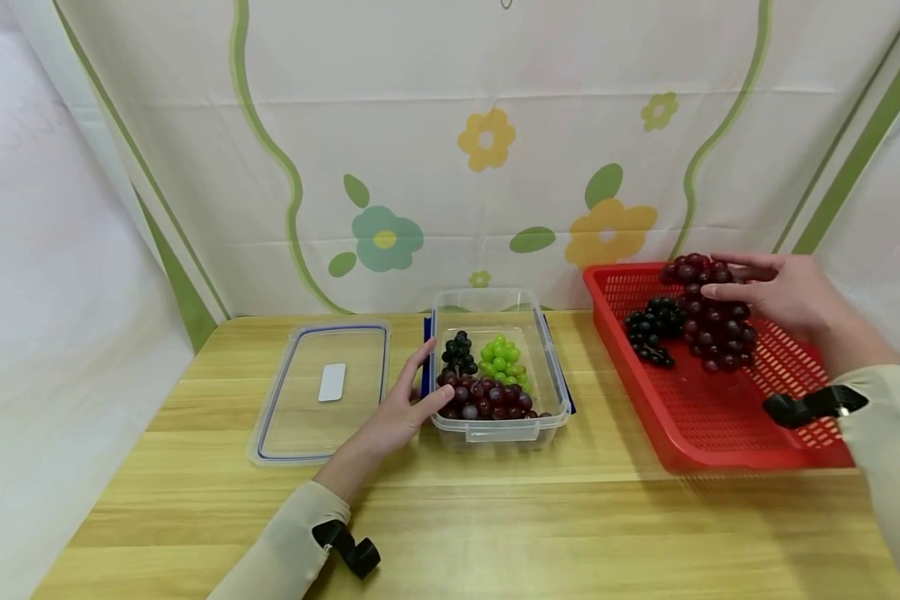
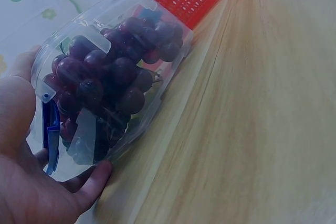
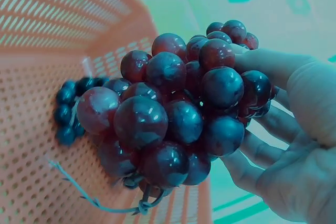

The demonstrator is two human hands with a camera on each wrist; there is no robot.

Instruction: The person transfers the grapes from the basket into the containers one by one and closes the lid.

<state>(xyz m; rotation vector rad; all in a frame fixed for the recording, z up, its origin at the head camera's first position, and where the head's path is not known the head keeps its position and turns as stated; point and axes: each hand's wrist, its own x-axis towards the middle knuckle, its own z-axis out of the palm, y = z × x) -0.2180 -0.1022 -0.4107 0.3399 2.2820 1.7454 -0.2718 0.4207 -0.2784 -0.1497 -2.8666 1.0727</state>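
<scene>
Open room: Bare wood of the table (image 1: pixel 495 517) lies between the two arms, and a thinner strip runs between the hands, from box to basket.
Edges: The clear box (image 1: pixel 502 430) has its top open beside the left hand (image 1: pixel 392 421); the red basket (image 1: pixel 633 396) has its rim around and below the right hand (image 1: pixel 791 292).
Left hand: Thumb and fingers are spread, touching the box's near left side.
Right hand: Thumb and fingers pinch a dark red grape bunch (image 1: pixel 720 329) over the basket.
In the way: The basket's wall and the box's rim stand between the held bunch and the inside of the box.
Around: A clear lid (image 1: pixel 360 417) lies flat left of the left hand; a flowery cloth (image 1: pixel 457 50) hangs beyond both hands.
Box grapes: Three bunches by the left hand: one black (image 1: pixel 459 354), one green (image 1: pixel 501 357), one dark red (image 1: pixel 487 398).
Basket grapes: Black grapes (image 1: pixel 652 327) lie left of the right hand; one bunch or two, nobody can tell.
Counts: One box, one lid, one basket.
</scene>
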